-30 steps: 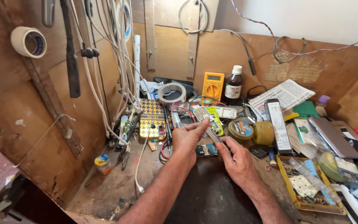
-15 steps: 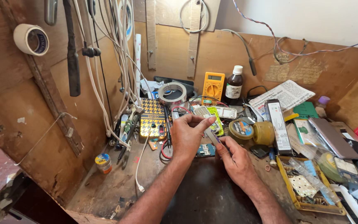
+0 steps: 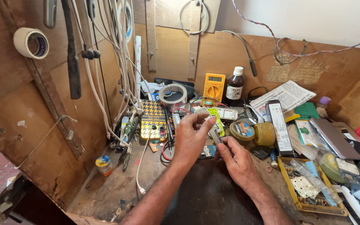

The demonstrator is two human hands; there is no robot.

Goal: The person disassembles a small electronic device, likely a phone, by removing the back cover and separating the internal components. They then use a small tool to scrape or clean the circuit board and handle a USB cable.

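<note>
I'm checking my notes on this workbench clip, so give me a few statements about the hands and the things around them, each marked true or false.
1. Both hands meet over the bench, the left hand and right hand pinching a thin metal tool between them. True.
2. The multimeter at the back wall is blue. False: it is orange-yellow.
3. A dark brown bottle with a white cap stands right of the multimeter. True.
4. The roll of tape on the left wall lies flat on the bench. False: it hangs on the wooden wall.
</note>
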